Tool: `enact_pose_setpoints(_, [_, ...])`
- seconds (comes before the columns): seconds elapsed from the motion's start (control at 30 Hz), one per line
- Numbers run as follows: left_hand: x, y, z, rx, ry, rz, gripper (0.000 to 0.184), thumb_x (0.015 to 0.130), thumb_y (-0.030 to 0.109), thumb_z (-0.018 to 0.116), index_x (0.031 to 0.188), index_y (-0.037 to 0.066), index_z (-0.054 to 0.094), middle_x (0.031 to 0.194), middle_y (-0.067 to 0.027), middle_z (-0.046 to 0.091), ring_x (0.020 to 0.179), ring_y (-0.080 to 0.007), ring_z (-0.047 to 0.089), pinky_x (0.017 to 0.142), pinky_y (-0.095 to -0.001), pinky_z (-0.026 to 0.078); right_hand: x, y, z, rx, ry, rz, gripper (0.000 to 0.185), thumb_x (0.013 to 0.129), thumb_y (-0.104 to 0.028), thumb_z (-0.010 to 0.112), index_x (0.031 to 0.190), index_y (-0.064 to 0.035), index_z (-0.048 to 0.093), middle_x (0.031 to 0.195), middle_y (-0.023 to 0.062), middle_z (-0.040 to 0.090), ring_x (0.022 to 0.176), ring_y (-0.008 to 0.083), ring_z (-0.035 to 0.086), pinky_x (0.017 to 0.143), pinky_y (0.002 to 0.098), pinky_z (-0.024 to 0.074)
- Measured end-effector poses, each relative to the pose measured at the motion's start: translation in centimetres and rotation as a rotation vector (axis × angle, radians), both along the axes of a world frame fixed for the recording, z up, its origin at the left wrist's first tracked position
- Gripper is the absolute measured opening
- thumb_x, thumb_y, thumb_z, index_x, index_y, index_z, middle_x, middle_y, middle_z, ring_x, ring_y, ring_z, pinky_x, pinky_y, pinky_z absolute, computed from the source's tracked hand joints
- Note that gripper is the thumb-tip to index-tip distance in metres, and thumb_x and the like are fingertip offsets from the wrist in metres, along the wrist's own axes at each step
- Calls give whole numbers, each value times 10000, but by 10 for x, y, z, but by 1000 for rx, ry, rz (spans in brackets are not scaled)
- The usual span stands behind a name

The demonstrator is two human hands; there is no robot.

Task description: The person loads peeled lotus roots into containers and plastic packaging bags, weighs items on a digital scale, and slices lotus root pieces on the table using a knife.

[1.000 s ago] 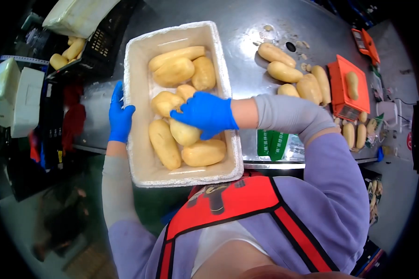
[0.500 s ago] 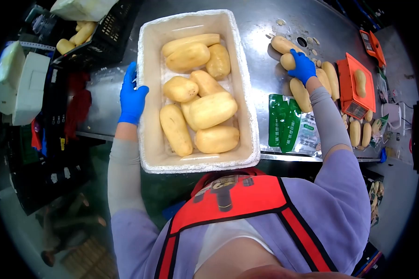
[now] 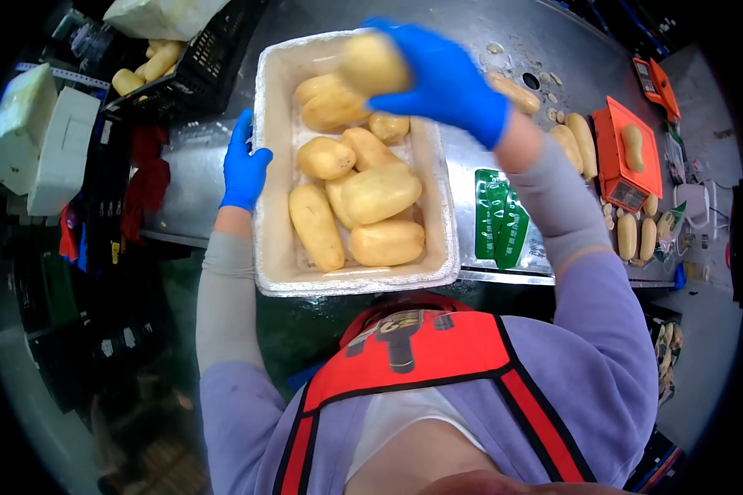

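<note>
A white foam box (image 3: 353, 287) holds several pale yellow, oblong vegetables (image 3: 381, 193). Above the far part of the box, my right hand (image 3: 447, 81), in a blue glove and blurred by motion, grips another yellow vegetable (image 3: 375, 64). My left hand (image 3: 246, 165), also gloved in blue, rests against the box's left outer wall with thumb and fingers apart. More vegetables (image 3: 582, 143) lie on the metal table (image 3: 305, 18) right of the box, partly hidden by my right arm.
An orange scale (image 3: 621, 177) with one vegetable on it stands at the right. Green and clear plastic bags (image 3: 501, 219) lie near the table's front edge. At the upper left are a black crate (image 3: 210, 62) with vegetables and white foam blocks (image 3: 62, 155).
My right hand has moved from the vegetables on the table, left to above the box, and now holds one of them. My left hand has stayed at the box's left side.
</note>
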State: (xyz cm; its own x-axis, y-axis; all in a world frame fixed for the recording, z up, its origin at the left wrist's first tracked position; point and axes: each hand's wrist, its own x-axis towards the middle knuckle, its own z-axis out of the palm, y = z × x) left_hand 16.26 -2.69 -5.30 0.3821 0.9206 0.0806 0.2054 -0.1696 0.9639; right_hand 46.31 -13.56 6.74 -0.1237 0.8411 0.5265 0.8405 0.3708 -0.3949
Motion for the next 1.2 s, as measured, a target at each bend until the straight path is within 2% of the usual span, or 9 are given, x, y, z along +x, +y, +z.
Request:
enact_pose_setpoints(0.2, [-2, -2, 0, 15, -43, -44, 717, 670, -64, 479, 1357, 55, 312, 1288, -114, 416, 1139, -203, 441, 940, -300, 374, -86, 50, -35, -709, -377, 62, 659, 637, -410, 704, 1155, -60, 496, 1035, 193, 588, 957, 342, 565, 823, 385, 451])
enact_pose_setpoints(0.33, [-3, -2, -3, -34, -33, -22, 716, 671, -62, 481, 1357, 52, 311, 1287, -123, 414, 1131, -208, 447, 937, -300, 378, -46, 45, -63, -382, -87, -51, 662, 706, -442, 649, 1241, -99, 466, 1052, 165, 590, 968, 335, 563, 847, 378, 441])
enact_pose_setpoints(0.37, [-4, -1, -5, -13, -37, -31, 718, 670, -60, 483, 1358, 54, 312, 1287, -121, 414, 1131, -208, 447, 936, -300, 377, -19, 49, -81, -36, 1, -11, 641, 746, -422, 638, 1277, -121, 441, 1054, 137, 595, 952, 306, 576, 838, 366, 454])
enact_pose_setpoints(0.43, [-3, 2, -5, 14, -40, -32, 720, 668, -59, 486, 1358, 56, 312, 1287, -119, 415, 1132, -207, 446, 936, -299, 377, 39, 37, -81, 177, 153, -157, 557, 738, -317, 697, 1223, -122, 505, 1058, 119, 601, 901, 250, 597, 799, 333, 480])
enact_pose_setpoints(0.6, [-4, 1, -5, 24, -55, -39, 727, 657, -52, 488, 1356, 50, 314, 1290, -96, 419, 1147, -194, 435, 941, -289, 370, 218, -14, -144, -374, -69, -627, 806, 628, -416, 730, 1284, -75, 409, 1227, 191, 496, 1110, 330, 492, 929, 390, 403])
enact_pose_setpoints(0.77, [-1, -1, 2, -9, -35, -17, 732, 649, -39, 496, 1353, 50, 316, 1289, -98, 425, 1138, -193, 447, 932, -287, 375, 271, -26, -204, -579, -395, -651, 940, 571, -387, 754, 1359, -170, 289, 1199, 180, 503, 1072, 325, 517, 909, 385, 425])
enact_pose_setpoints(1.0, [-5, 2, -2, 19, -41, -19, 761, 631, -29, 519, 1357, 77, 320, 1285, -90, 432, 1136, -195, 442, 914, -285, 382, 258, -13, -196, -689, -302, -726, 784, 603, -393, 735, 1276, -135, 426, 1088, 163, 585, 992, 326, 569, 846, 393, 459])
enact_pose_setpoints(1.1, [-5, 5, -7, 31, -13, -21, 752, 636, -32, 523, 1353, 81, 325, 1276, -92, 438, 1119, -194, 445, 909, -286, 385, 230, -9, -164, -305, 13, -619, 795, 618, -477, 737, 1237, -63, 459, 1121, 175, 573, 1003, 321, 570, 850, 380, 448])
enact_pose_setpoints(1.2, [0, -1, 3, -13, 7, -3, 740, 647, -27, 531, 1350, 79, 327, 1266, -94, 445, 1130, -198, 440, 918, -292, 383, 156, 0, -100, -230, 461, -370, 692, 681, -396, 739, 1213, -44, 471, 1062, 123, 596, 916, 202, 602, 792, 309, 478])
